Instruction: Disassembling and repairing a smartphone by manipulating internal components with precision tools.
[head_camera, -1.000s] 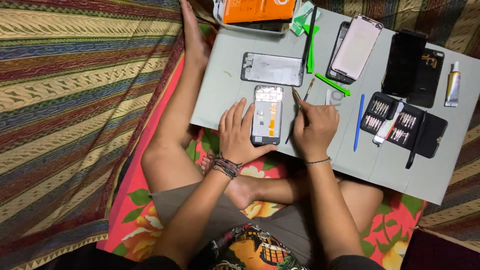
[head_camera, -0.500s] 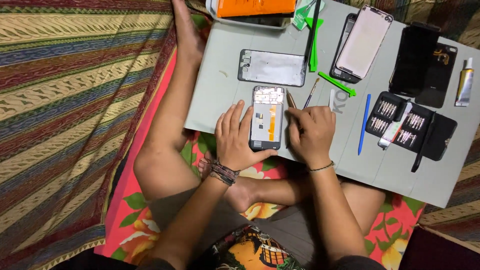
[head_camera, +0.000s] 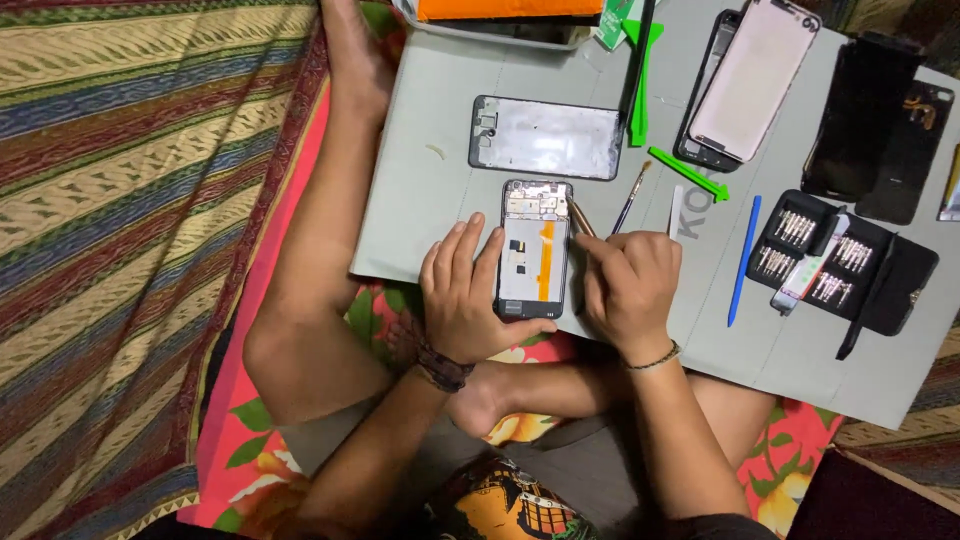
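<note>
An opened phone (head_camera: 535, 250) lies back-up on a grey work mat (head_camera: 420, 200), its insides and an orange strip showing. My left hand (head_camera: 465, 300) grips the phone's left edge and lower end, fingers laid over it. My right hand (head_camera: 630, 290) is closed around thin metal tweezers (head_camera: 581, 218), whose tip touches the phone's upper right edge. A small brush (head_camera: 631, 197) lies just above that hand.
A bare phone frame (head_camera: 545, 138) lies above the phone. Green pry tools (head_camera: 640, 95) (head_camera: 688, 173), a blue spudger (head_camera: 743, 258), a black case of screwdriver bits (head_camera: 840, 262), other phone panels (head_camera: 752, 75) and an orange box (head_camera: 505, 10) crowd the mat. My crossed legs lie under the mat's near edge.
The right hand has slid left and down toward the phone, bringing the tweezers' tip onto its upper right edge. The view has shifted slightly; the left hand keeps its hold.
</note>
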